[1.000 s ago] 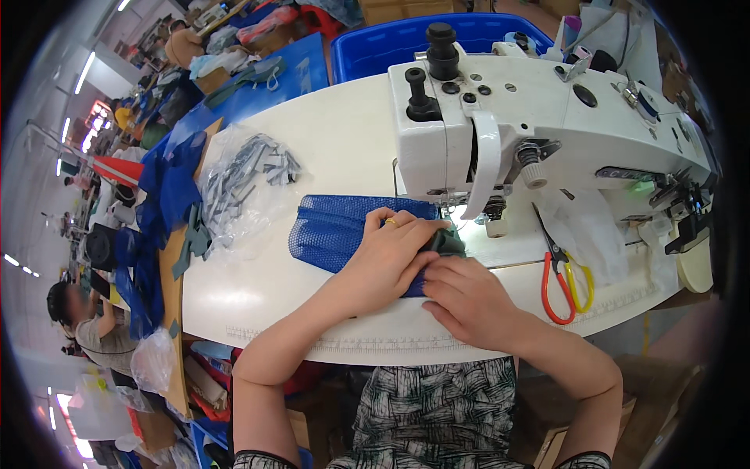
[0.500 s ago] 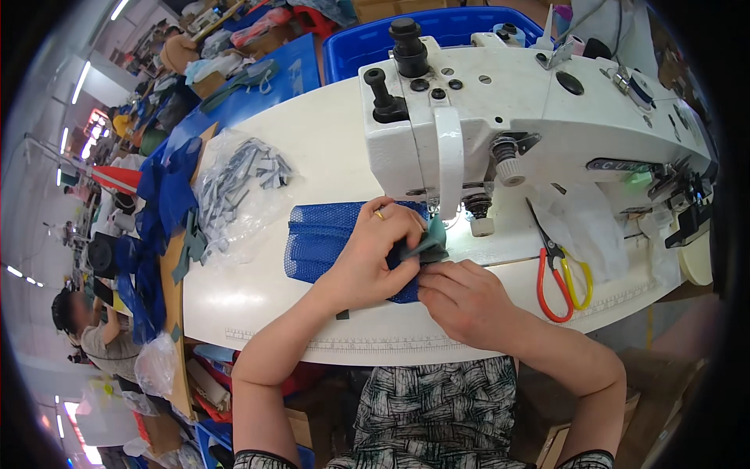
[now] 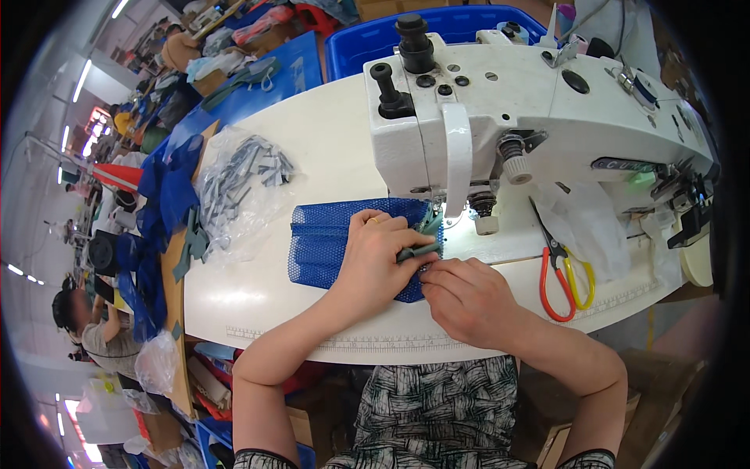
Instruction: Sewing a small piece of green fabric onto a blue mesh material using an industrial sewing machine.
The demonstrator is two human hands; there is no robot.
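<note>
A blue mesh fabric panel lies on the white tabletop, seemingly light, floppy, best gripped by its edges; the left hand pinches a dark-green fabric strip; the right hand is curled, its hold hidden.

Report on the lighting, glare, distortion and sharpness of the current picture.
Head view: bright white glare under the sewing machine, beside the blue mesh; head view: ceiling tube light at left washed out to white; head view: front edge of the white table bowed by the fisheye, corners black; head view: left hand and right hand fairly sharp.
</note>
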